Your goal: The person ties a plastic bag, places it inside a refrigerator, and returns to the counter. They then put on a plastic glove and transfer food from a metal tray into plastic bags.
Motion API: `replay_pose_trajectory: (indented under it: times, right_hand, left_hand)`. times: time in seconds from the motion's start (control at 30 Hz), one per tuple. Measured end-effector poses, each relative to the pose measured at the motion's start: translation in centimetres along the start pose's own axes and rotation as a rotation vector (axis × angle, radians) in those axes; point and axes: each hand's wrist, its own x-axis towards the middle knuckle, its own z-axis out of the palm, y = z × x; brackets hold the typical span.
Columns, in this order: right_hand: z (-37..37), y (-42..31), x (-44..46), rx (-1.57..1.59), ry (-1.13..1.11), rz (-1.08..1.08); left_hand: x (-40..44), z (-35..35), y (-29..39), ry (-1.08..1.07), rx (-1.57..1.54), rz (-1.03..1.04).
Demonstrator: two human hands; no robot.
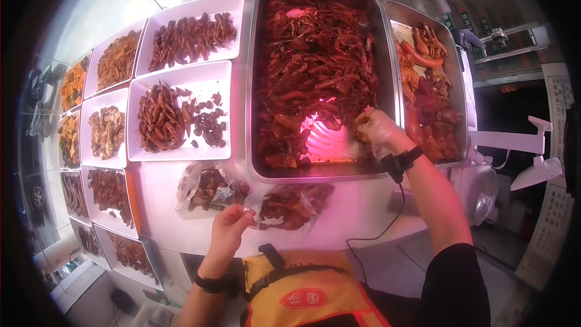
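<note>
My left hand (pixel 229 233) is bare, thumb and fingers pinched on the edge of a clear plastic bag (pixel 296 204) with dark, glossy braised meat pieces inside. My right hand (pixel 381 131), in a thin clear glove, reaches into the right side of a large metal tray (pixel 324 175). Its fingers are curled around some brown braised meat pieces (pixel 363 118), whose exact cut I cannot make out. Dark red-brown braised meat (pixel 315 54) is heaped in that tray, with a bare pink-lit patch near its front. A second filled plastic bag (pixel 209 189) lies beside my left hand.
White trays (pixel 181 156) of braised foods stand in rows on the left. A narrower metal tray (pixel 463 127) with sausages and larger meat pieces adjoins on the right. A cable (pixel 387 224) runs from my right wrist, and a white jointed arm (pixel 508 141) stands at far right.
</note>
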Motion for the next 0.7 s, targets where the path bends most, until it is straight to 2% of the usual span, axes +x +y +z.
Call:
replay_pose_trajectory:
  times: [0.07,0.1,0.13,0.23,0.27,0.33,0.37,0.47,0.53,0.6,0.67,0.7]
  right_hand:
    - [-0.2,0.1,-1.1,-0.465,-0.095,-0.055]
    - [0.3,-2.1,-2.9,-0.705,-0.119,-0.109]
    - [0.8,-3.9,-3.9,-0.705,-0.123,-0.109]
    - [2.0,-6.1,-2.9,-0.949,0.108,-0.205]
    - [2.4,-6.1,-1.6,-0.947,0.108,-0.211]
    - [4.0,-6.6,0.8,-0.713,0.330,-0.357]
    - [5.0,-7.5,1.7,-0.744,0.300,-0.346]
    - [8.7,-7.7,2.5,-0.970,0.212,-0.404]
    - [10.5,-7.8,1.0,-0.876,-0.057,-0.416]
    - [11.6,-7.3,-2.0,-0.959,-0.266,-0.419]
    - [10.5,-7.4,-4.9,-1.148,-0.374,-0.516]
    - [9.5,-6.0,-4.9,-1.166,-0.357,-0.506]
  left_hand:
    - [-0.2,0.2,0.3,0.030,0.103,0.006]
    - [-0.1,0.2,0.2,0.030,0.102,0.006]
    - [-0.2,0.0,0.0,0.026,0.112,0.010]
    - [-0.4,-0.5,-1.0,0.038,0.150,0.018]
    - [-0.4,-0.4,-1.2,0.041,0.170,0.030]
    - [-0.8,-0.3,-0.9,0.046,0.272,0.030]
    - [-0.9,-0.1,-0.7,0.045,0.373,0.028]
    - [-1.1,0.0,-0.7,0.030,0.379,0.013]
    - [-1.3,-0.4,-1.1,0.026,0.398,0.014]
    - [-1.0,-0.4,-1.0,0.027,0.408,0.010]
    - [-1.4,-0.2,-0.5,0.057,0.392,0.063]
    - [-1.4,-0.3,-0.6,0.052,0.388,0.062]
